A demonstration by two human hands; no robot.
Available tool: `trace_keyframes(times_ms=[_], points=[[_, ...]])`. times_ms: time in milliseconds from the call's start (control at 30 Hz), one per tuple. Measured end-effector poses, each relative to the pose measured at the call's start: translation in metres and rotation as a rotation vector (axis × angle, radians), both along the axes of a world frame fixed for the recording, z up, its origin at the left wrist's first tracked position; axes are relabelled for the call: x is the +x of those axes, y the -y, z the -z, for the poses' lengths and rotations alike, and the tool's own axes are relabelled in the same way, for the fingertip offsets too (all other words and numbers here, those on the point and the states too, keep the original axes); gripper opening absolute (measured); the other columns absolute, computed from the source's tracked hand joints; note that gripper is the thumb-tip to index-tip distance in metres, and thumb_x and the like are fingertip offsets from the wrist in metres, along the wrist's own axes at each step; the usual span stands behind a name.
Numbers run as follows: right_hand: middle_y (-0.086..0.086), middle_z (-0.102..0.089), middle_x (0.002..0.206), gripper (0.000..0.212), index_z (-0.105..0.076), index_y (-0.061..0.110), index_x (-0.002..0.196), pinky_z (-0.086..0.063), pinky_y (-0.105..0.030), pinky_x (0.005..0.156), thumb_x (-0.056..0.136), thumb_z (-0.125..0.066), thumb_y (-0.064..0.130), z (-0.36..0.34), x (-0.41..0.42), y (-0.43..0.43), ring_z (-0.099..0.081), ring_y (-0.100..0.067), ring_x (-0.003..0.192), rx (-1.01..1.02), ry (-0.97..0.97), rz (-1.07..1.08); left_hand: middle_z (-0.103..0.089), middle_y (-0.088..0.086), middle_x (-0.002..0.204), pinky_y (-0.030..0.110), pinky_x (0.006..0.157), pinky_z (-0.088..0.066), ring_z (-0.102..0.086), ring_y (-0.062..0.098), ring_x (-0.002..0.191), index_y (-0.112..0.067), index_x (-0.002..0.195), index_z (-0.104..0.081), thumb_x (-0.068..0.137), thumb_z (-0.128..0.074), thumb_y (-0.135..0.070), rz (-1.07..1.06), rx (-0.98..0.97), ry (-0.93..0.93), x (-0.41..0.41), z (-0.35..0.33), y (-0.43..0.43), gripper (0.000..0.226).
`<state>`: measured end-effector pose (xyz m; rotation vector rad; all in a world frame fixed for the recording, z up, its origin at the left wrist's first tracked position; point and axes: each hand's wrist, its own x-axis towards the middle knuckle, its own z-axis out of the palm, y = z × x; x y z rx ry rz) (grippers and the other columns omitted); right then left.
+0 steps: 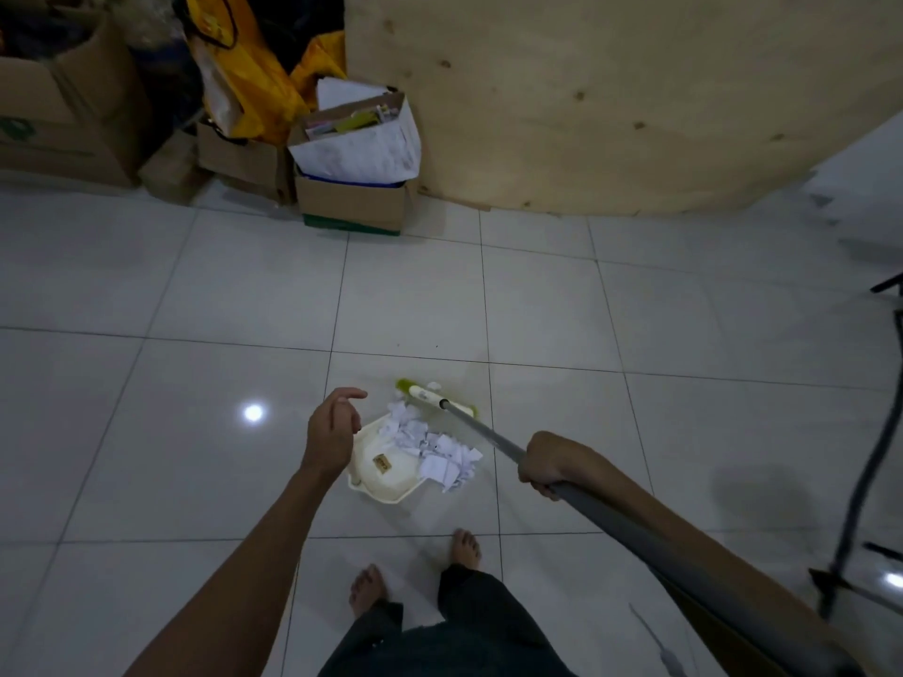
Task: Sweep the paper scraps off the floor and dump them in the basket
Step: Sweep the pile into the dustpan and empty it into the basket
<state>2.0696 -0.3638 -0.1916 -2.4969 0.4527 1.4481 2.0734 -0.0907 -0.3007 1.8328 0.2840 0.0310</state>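
Right grip (547, 461) clasps broom handle (635, 532); left grip (332, 432) hovers loose-fingered, holding nothing, over dustpan (386, 473); paper scraps (435, 447) heaped at its right edge

Bare tiles (537, 295) — boxes (349, 200) far behind

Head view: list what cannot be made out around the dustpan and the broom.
All in the head view:
- Dustpan: far-left rim hidden behind the left hand.
- Its brown label: too small to read.
- Broom handle: upper end blurred and cut off by the bottom edge.
- Dustpan floor: partly covered by paper scraps.
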Motion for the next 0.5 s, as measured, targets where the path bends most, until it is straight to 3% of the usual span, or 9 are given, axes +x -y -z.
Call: trace_keyframes(times_ms=[67, 133, 300, 400, 500], points=[[-0.007, -0.059, 0.05, 0.011, -0.062, -0.001, 0.08, -0.041, -0.019, 0.045, 0.086, -0.055, 0.005, 0.001, 0.009, -0.006, -0.052, -0.014, 0.048, -0.025, 0.029, -0.056, -0.054, 0.018, 0.063, 0.025, 0.058, -0.042, -0.051, 0.025, 0.06, -0.008, 0.092, -0.062, 0.086, -0.026, -0.022, 0.018, 0.007, 0.001, 0.0, -0.001, -0.003, 0.039], [-0.005, -0.053, 0.039, 0.007, -0.057, -0.002, 0.085, -0.039, -0.02, 0.041, 0.086, -0.055, 0.004, 0.007, 0.02, -0.016, -0.051, -0.013, 0.045, -0.052, 0.064, -0.091, -0.051, 0.012, 0.059, 0.021, 0.055, -0.042, -0.05, 0.022, 0.057, -0.008, 0.095, -0.062, 0.086, -0.025, -0.021, 0.042, 0.018, 0.015, 0.0, -0.002, -0.006, 0.04], [-0.011, -0.052, 0.061, 0.022, -0.055, -0.006, 0.106, -0.04, -0.023, 0.044, 0.086, -0.055, 0.003, 0.037, 0.037, -0.028, -0.054, -0.02, 0.052, -0.054, 0.082, -0.111, -0.054, 0.01, 0.06, 0.021, 0.057, -0.044, -0.052, 0.017, 0.058, -0.01, 0.096, -0.062, 0.088, -0.025, -0.023, 0.06, 0.04, 0.01, -0.003, 0.0, -0.011, 0.041], [-0.012, -0.053, 0.06, 0.016, -0.056, -0.008, 0.098, -0.041, -0.025, 0.046, 0.085, -0.055, 0.002, 0.055, 0.037, -0.027, -0.061, -0.027, 0.064, -0.024, 0.023, -0.156, -0.06, 0.011, 0.069, 0.023, 0.065, -0.046, -0.058, 0.024, 0.069, -0.01, 0.103, -0.06, 0.089, -0.024, -0.026, 0.066, 0.024, -0.013, -0.004, 0.0, -0.011, 0.042], [-0.01, -0.053, 0.061, 0.018, -0.054, -0.006, 0.104, -0.043, -0.026, 0.046, 0.088, -0.05, 0.002, 0.061, 0.023, -0.024, -0.057, -0.021, 0.054, -0.014, 0.002, -0.157, -0.064, 0.009, 0.076, 0.026, 0.073, -0.046, -0.061, 0.022, 0.077, -0.012, 0.111, -0.057, 0.091, -0.024, -0.032, 0.05, 0.005, -0.022, -0.004, 0.001, -0.007, 0.043]])
